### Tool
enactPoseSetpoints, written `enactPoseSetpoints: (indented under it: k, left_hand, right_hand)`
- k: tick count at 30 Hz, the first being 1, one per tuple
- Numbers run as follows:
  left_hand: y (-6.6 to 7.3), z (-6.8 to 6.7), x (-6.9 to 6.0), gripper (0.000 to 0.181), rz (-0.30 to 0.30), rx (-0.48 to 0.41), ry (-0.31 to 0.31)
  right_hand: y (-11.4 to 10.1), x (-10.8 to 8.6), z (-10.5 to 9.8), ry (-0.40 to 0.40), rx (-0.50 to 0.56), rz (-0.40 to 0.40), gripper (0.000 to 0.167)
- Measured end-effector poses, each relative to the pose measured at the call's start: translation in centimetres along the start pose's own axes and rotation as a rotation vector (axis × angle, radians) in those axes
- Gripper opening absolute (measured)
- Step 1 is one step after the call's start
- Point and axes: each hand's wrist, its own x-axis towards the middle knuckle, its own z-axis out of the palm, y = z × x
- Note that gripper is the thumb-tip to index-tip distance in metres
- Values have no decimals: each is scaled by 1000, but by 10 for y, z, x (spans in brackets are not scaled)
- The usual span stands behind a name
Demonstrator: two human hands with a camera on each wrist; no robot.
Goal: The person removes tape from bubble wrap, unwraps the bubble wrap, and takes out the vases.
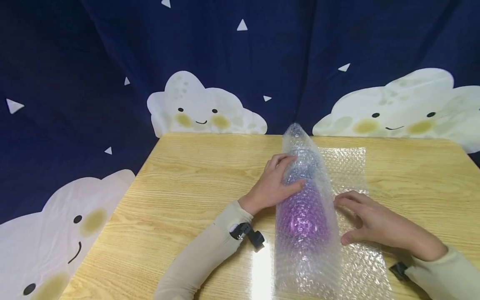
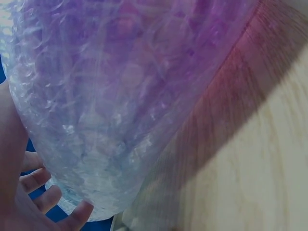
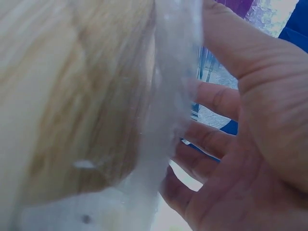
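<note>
A long purple and clear object wrapped in bubble wrap (image 1: 305,221) lies lengthwise on the wooden table, its narrow end pointing to the back. On its upper left side rests my left hand (image 1: 271,185), fingers spread and bent lightly over the wrap. The left wrist view shows the purple wrapped body (image 2: 120,72) with fingertips along its narrower end. My right hand (image 1: 382,225) is at the right side, thumb and fingers apart, fingertips close to the edge of the wrap. In the right wrist view, a film of wrap (image 3: 175,72) stands beside the fingers of my right hand (image 3: 240,144).
A flat sheet of bubble wrap (image 1: 361,266) extends from under the object to the right on the table (image 1: 195,187). Behind the table hangs a dark blue curtain (image 1: 210,46) with white clouds and triangles.
</note>
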Motion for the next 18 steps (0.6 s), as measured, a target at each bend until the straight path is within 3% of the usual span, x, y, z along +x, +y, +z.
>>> enactPoseSetpoints:
  k: [18]
  left_hand:
    - [3, -7, 0, 74, -35, 1, -29]
  right_hand:
    - [-1, 0, 1, 16, -17, -25, 100]
